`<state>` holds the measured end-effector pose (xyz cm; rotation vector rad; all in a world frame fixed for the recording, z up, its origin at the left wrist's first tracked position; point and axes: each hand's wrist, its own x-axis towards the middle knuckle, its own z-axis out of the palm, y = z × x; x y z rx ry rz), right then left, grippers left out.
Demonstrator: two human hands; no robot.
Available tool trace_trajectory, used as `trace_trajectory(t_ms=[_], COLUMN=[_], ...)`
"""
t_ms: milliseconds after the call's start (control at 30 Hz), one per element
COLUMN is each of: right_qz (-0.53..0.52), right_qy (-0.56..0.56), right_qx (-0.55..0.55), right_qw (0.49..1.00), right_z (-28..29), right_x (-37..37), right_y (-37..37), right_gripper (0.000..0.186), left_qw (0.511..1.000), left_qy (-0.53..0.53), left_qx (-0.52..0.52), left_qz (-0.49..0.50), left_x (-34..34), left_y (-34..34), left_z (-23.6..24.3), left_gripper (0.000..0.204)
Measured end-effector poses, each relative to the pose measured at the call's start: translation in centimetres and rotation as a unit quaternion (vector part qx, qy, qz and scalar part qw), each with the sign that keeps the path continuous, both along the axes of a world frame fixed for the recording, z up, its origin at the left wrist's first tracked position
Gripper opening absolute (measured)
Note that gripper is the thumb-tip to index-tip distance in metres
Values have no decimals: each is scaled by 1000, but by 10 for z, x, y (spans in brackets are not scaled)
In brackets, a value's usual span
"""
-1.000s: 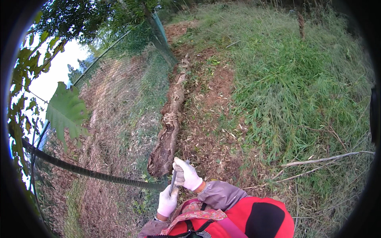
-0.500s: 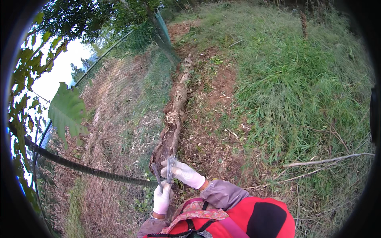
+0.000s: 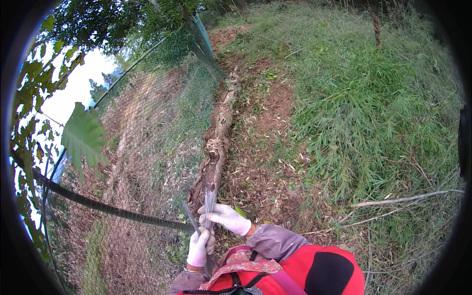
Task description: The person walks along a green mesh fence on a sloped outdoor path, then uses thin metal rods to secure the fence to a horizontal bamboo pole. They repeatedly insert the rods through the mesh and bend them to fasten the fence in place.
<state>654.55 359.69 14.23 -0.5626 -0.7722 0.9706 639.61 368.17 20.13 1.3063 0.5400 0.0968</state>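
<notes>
Since half a second ago, I see the dark strip (image 3: 191, 215) lean farther left, away from the bundle of grey strands (image 3: 210, 198), and the left hand (image 3: 198, 249) sit slightly lower. That gloved hand is clenched around the bundle's lower end and, it seems, the strip's foot; its fingers cover both ends, so I can't see how they meet. The right hand (image 3: 229, 218) reaches across the bundle, fingertips showing on the far side; I can't tell whether it pinches or just steadies. The bundle stands upright between the hands, above the log's near end, hiding part of it; the log (image 3: 222, 123) lies on the ground beside the net fence (image 3: 147, 128). A grey patch (image 3: 210, 266) below the left wrist is too unclear for me to identify. My lower edge cuts off the red garment (image 3: 290, 265).
</notes>
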Motion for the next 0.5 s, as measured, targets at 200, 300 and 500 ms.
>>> trace_trajectory(t_ms=[200, 300, 500], right_qz=[-8, 79, 30], right_qy=[25, 301, -39], right_qx=[140, 170, 56], right_qw=[990, 935, 997], right_z=[-6, -10, -2], right_x=[7, 14, -7], right_y=[0, 3, 7], right_gripper=[69, 74, 54], left_qw=[999, 996, 990], left_qy=[-33, -68, -105], left_qx=[-29, -56, -94], left_qz=[-19, -11, 4], left_x=[-6, -11, -15], left_y=[4, 10, 17], left_z=[3, 8, 10], left_gripper=[26, 28, 29])
